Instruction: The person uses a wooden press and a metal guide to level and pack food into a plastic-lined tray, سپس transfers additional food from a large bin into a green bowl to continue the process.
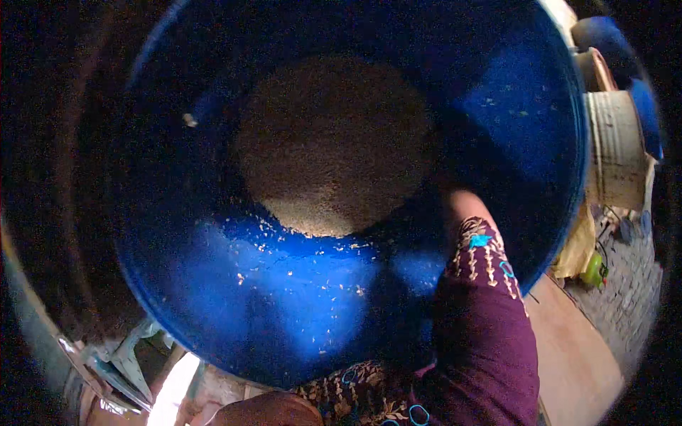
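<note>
Before me is a deep blue plastic barrel [314,298], seen from above through its open mouth. A mass of fine brownish loose material, like grain [319,213], covers its bottom; only the near edge is lit. Pale flakes cling to the near wall. My right arm, in a purple sleeve with an embroidered cuff [482,255], reaches down inside along the right wall. Past the wrist, my right hand [462,199] fades into dark shadow, so its fingers and anything in them are hidden. At the bottom edge, my left hand [266,411] shows partly, close to the near rim; its fingers cannot be made out.
Right of the barrel stand a whitish ribbed container [615,152] and a dark blue rounded object [602,37]. A green pepper-like item [592,270] lies near yellowish cloth or sacking [575,245]. A tan board [573,341] lies below. Crumpled plastic sheeting [130,357] is at lower left.
</note>
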`<action>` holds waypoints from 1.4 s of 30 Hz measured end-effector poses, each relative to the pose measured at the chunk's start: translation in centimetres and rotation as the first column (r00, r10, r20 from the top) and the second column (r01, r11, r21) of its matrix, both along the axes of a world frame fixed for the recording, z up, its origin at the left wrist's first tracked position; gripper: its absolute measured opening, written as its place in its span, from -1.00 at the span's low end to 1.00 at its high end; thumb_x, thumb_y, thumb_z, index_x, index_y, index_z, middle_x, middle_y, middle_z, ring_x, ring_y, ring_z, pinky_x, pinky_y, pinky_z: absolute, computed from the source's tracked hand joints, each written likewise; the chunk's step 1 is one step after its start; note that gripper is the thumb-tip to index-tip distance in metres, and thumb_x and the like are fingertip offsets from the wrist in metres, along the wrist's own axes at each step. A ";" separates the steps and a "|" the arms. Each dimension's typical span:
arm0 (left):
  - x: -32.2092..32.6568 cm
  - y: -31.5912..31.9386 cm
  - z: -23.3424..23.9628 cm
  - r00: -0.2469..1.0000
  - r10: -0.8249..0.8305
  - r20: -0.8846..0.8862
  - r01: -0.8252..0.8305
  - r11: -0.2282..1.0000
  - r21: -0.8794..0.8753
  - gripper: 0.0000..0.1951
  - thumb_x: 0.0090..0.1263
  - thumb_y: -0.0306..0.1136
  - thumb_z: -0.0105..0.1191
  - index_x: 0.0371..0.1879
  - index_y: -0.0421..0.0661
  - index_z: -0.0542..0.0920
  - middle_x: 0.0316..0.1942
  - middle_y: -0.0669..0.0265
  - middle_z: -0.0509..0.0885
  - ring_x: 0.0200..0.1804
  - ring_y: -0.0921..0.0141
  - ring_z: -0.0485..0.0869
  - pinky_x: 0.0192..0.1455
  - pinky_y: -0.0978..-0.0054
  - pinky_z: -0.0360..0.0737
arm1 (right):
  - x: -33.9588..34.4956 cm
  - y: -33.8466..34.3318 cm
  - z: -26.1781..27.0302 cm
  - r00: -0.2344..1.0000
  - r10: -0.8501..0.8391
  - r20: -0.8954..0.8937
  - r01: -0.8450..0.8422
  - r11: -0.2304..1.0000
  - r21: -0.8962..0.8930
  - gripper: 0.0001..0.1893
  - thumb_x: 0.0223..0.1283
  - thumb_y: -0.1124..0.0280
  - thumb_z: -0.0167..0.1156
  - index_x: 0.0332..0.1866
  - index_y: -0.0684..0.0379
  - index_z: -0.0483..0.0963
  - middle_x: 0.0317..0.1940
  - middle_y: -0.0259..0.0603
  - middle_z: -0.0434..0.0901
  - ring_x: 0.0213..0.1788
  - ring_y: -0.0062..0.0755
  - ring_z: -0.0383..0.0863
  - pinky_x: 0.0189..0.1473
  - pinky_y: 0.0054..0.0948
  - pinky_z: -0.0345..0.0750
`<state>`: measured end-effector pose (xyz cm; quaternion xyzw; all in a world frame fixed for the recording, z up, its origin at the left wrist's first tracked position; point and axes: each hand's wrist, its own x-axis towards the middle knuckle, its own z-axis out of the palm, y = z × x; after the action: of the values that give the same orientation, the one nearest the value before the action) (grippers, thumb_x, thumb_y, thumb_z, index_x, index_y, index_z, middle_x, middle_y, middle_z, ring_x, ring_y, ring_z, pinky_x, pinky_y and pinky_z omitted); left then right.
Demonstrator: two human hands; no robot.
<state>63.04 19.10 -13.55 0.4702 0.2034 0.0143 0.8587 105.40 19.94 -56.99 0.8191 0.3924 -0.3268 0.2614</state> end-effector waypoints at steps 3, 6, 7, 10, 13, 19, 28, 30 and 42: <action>0.5 0.2 -1.7 0.999 0.020 -0.048 -0.023 0.998 -0.055 -0.89 0.19 -0.36 0.01 -0.45 -0.13 0.53 -0.34 0.18 0.55 -0.27 0.23 0.53 -0.21 0.27 0.44 | 0.7 -1.6 -2.9 0.999 0.006 0.043 -0.005 1.000 -0.013 -0.66 0.06 0.21 -0.11 -0.17 0.12 0.51 -0.09 -0.03 0.50 -0.03 -0.10 0.48 0.03 -0.22 0.41; 0.5 0.5 -2.9 0.997 0.035 -0.074 -0.042 0.994 -0.097 -0.89 0.19 -0.37 0.01 -0.45 -0.13 0.53 -0.35 0.18 0.55 -0.27 0.22 0.53 -0.22 0.28 0.44 | -0.7 -3.7 -5.0 0.999 0.020 0.050 -0.019 1.000 -0.020 -0.66 0.07 0.21 -0.12 -0.16 0.11 0.51 -0.09 -0.03 0.49 -0.03 -0.10 0.49 0.03 -0.22 0.41; 0.5 0.4 -3.0 0.996 0.040 -0.079 -0.049 0.993 -0.109 -0.89 0.19 -0.37 0.01 -0.45 -0.13 0.53 -0.35 0.18 0.56 -0.27 0.22 0.53 -0.22 0.28 0.44 | -1.8 -4.3 -5.6 0.999 0.031 0.035 -0.030 0.999 -0.024 -0.66 0.08 0.20 -0.13 -0.16 0.11 0.51 -0.09 -0.03 0.49 -0.03 -0.10 0.49 0.03 -0.22 0.41; 0.1 0.6 -3.2 0.994 0.054 -0.093 -0.067 0.989 -0.135 -0.90 0.19 -0.38 0.01 -0.45 -0.14 0.53 -0.35 0.19 0.56 -0.28 0.22 0.53 -0.22 0.28 0.44 | -7.5 -6.9 -6.9 0.996 0.074 -0.056 -0.076 0.996 -0.044 -0.65 0.09 0.20 -0.14 -0.15 0.11 0.50 -0.09 -0.03 0.49 -0.04 -0.10 0.49 0.03 -0.23 0.41; -0.3 0.6 -3.2 0.994 0.057 -0.095 -0.071 0.987 -0.144 -0.90 0.19 -0.38 0.01 -0.45 -0.14 0.53 -0.36 0.19 0.56 -0.28 0.22 0.54 -0.23 0.29 0.45 | -15.3 -9.5 -7.7 0.969 0.104 -0.222 -0.123 0.990 -0.075 -0.65 0.11 0.20 -0.15 -0.15 0.11 0.50 -0.08 -0.03 0.49 -0.04 -0.09 0.49 0.04 -0.23 0.40; -1.6 0.5 -2.9 0.992 0.062 -0.112 -0.079 0.985 -0.156 -0.91 0.20 -0.40 0.01 -0.44 -0.14 0.53 -0.37 0.19 0.56 -0.29 0.22 0.54 -0.24 0.30 0.45 | -32.5 -9.8 -8.1 0.853 0.070 -0.518 -0.108 0.993 -0.043 -0.64 0.13 0.19 -0.18 -0.13 0.11 0.49 -0.08 -0.04 0.49 -0.05 -0.09 0.49 0.04 -0.23 0.40; -3.2 0.0 0.4 0.995 0.074 -0.074 -0.083 0.989 -0.124 -0.92 0.20 -0.42 0.01 -0.44 -0.15 0.54 -0.38 0.19 0.57 -0.31 0.22 0.54 -0.25 0.31 0.46 | -40.1 2.6 5.1 -0.338 -0.511 -0.791 0.375 0.698 -0.610 -0.75 0.17 0.28 -0.08 -0.22 0.19 0.46 -0.28 -0.16 0.57 -0.24 -0.37 0.58 -0.14 -0.41 0.52; -3.3 -0.1 1.9 0.997 0.066 -0.048 -0.070 0.993 -0.099 -0.93 0.20 -0.43 0.02 -0.44 -0.15 0.54 -0.38 0.20 0.57 -0.31 0.22 0.55 -0.25 0.31 0.46 | -39.1 3.7 9.0 -0.678 -0.601 -0.423 0.094 0.500 -0.861 -0.75 0.15 0.30 -0.01 -0.16 0.23 0.42 -0.24 -0.18 0.57 -0.24 -0.38 0.59 -0.19 -0.40 0.55; -3.3 -2.1 16.3 0.985 0.036 0.169 -0.087 0.948 0.307 -0.86 0.23 -0.37 0.01 -0.40 -0.18 0.55 -0.33 0.20 0.60 -0.26 0.22 0.58 -0.22 0.32 0.48 | -22.9 4.8 30.9 -0.838 -0.222 -0.498 0.403 0.363 -0.840 -0.76 0.11 0.28 -0.10 -0.28 0.18 0.46 -0.35 -0.16 0.57 -0.33 -0.29 0.56 -0.29 -0.31 0.54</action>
<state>59.77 16.96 2.71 0.5913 0.1432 0.1112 0.7858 82.53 24.78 -26.07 0.2094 -0.1283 -0.8514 -0.4635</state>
